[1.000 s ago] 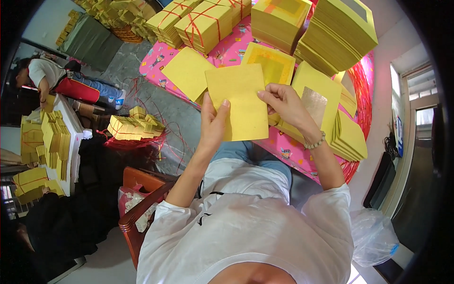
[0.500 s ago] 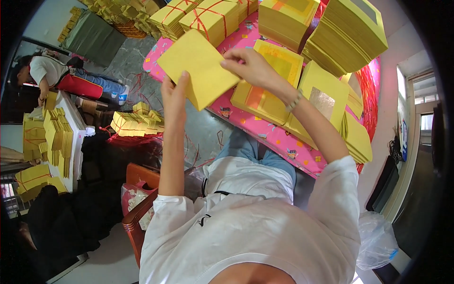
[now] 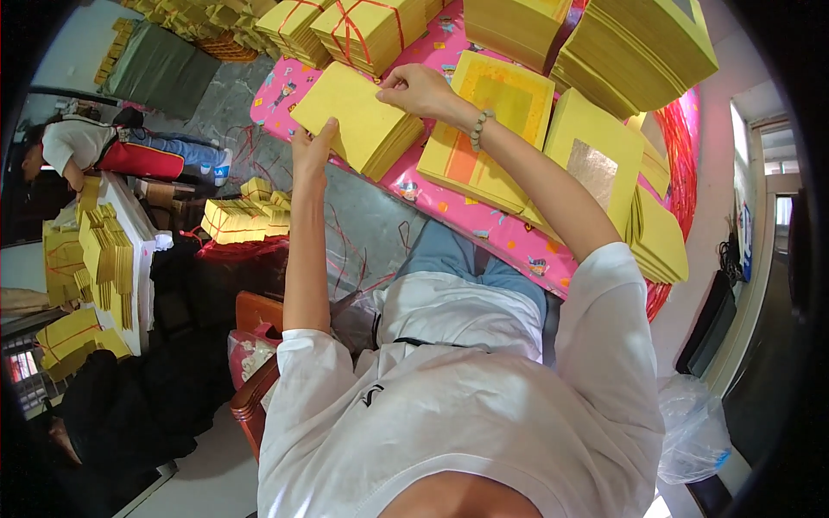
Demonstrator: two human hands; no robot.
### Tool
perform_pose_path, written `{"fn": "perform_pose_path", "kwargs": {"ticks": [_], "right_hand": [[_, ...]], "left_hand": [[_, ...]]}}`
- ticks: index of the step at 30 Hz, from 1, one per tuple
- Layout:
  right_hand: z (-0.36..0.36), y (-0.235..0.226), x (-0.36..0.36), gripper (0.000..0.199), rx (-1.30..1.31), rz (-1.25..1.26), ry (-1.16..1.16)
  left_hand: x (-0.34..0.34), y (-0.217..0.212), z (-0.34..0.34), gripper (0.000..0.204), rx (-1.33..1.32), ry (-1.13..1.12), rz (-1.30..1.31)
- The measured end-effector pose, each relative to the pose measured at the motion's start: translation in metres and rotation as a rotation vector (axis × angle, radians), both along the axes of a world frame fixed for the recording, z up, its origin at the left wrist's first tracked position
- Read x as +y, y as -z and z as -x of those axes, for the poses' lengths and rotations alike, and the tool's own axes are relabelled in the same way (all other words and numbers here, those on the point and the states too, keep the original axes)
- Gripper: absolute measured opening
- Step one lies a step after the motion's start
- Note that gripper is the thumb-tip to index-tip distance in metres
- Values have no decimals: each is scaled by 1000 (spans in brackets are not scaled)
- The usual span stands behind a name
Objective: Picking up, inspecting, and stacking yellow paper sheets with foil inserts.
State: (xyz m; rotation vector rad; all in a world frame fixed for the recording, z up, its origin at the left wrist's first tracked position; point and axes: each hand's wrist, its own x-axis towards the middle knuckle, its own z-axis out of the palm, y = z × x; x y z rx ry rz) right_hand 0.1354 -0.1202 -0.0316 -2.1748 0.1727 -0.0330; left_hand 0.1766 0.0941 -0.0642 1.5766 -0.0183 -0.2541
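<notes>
A thick stack of square yellow paper [image 3: 350, 112] lies at the near left edge of the table, its layered side showing. My left hand [image 3: 313, 155] holds the near left corner of it, thumb on top and the other fingers partly hidden. At the far right edge of the same stack, my right hand [image 3: 423, 91] is closed in a pinch, fingertips on the paper; how many sheets it grips cannot be told. To the right is another yellow stack with a printed orange sheet [image 3: 501, 95] on top. Beside that, under my right forearm, lies yellow paper with a metallic foil square [image 3: 591, 173].
Red-tied yellow bundles [image 3: 367, 34] and tall yellow stacks [image 3: 622, 60] stand at the back of the pink patterned table [image 3: 484, 226]. Red strands [image 3: 682, 173] hang at its right end. A red-brown chair [image 3: 259, 311] is at my left. Another person [image 3: 82, 142] bends over a white table farther left.
The yellow paper, held up and tilted toward me before, now lies lower at the table edge with its thick side visible. Both hands have moved slightly away from me with it.
</notes>
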Motion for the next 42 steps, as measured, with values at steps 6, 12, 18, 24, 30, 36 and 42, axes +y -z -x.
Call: {"fn": "perform_pose_path", "kwargs": {"ticks": [6,12,18,24,30,36,42], "right_hand": [[-2,5,-4,32,57,10,33],[-1,8,-7,30,78,-38,27],[-1,8,-7,26,29,55,4],[0,9,-7,26,53,93,-21],[6,13,-8,33,-5,27,-4],[52,-11,-43,27,-226,-15,-70],[135,-35,-60,26,-28,324,-236]], "left_hand": [[-3,7,-3,29,-6,11,-47],[-3,8,-2,42,-16,33,-64],[-9,4,1,43,-80,16,-138],[-8,8,2,65,-331,-100,-654],[-10,12,9,78,-448,-210,-757],[-5,7,13,77,-316,-134,-637],[4,22,7,69,-339,-147,-534]]}}
